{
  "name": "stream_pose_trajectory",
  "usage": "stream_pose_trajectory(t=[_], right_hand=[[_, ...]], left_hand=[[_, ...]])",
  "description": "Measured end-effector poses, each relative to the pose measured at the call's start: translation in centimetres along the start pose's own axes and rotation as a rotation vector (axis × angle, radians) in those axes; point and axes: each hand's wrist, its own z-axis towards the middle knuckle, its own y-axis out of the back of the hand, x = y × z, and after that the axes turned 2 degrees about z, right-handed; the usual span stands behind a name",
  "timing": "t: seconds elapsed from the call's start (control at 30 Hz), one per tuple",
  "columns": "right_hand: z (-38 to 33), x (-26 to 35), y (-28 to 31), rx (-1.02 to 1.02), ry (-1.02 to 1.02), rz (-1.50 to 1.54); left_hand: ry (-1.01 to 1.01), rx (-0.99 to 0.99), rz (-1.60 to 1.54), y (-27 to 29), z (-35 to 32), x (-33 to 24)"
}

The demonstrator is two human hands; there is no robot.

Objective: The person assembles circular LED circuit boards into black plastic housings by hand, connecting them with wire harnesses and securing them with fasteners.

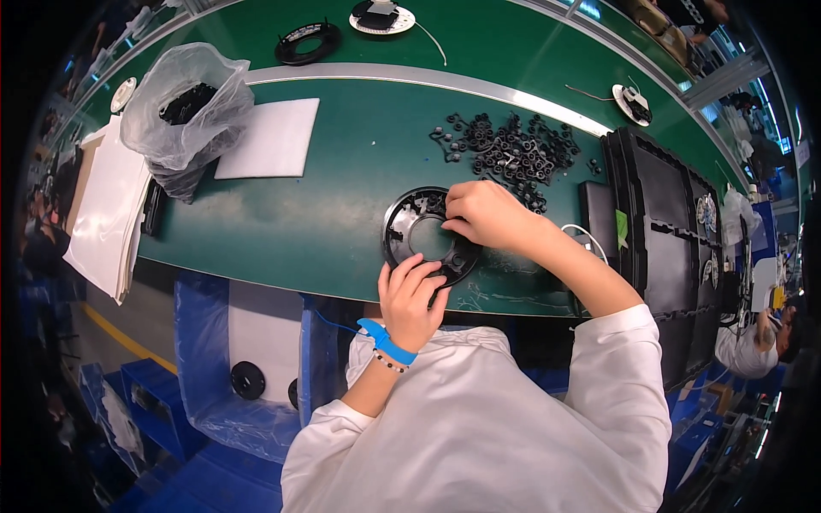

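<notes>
A black plastic ring-shaped housing (398, 224) with a round hole in its middle lies on the green work table near its front edge. My left hand (412, 295) holds the ring's near-left edge, fingers on its top and thumb by the rim. My right hand (489, 214) reaches over the far-right part of the ring, fingertips pinched down onto it. Whatever is between those fingertips is hidden by the hand. Beyond the right hand spreads a heap of small black plastic parts (513, 150), several with round ends. A blue wrist strap with a cord is on my left wrist.
A clear bag (184, 111) with black parts stands at the far left beside a white foam sheet (272, 137). Black trays (663, 248) stand at the right. A green conveyor (505, 51) carries assemblies behind the table. A lined blue bin (244, 419) sits below left.
</notes>
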Motion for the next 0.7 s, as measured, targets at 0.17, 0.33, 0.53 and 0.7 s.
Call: stream_pose_trajectory(t=[0.17, 0.33, 0.53, 0.7], right_hand=[[0.3, -0.1, -0.1, -0.084, -0.100, 0.175], [0.7, -0.6, -0.4, -0.015, -0.018, 0.189], [0.9, -0.3, 0.1, -0.031, -0.077, 0.157], [0.7, -0.5, 0.5, 0.126, -0.140, -0.031]], left_hand=[[-0.007, 0.000, -0.008, 0.1, 0.0, 0.1], [-0.006, 0.000, 0.003, 0.3, 0.0, 0.2], [-0.016, 0.007, 0.004, 0.6, 0.3, 0.2], [-0.052, 0.057, 0.005, 0.5, 0.7, 0.1]])
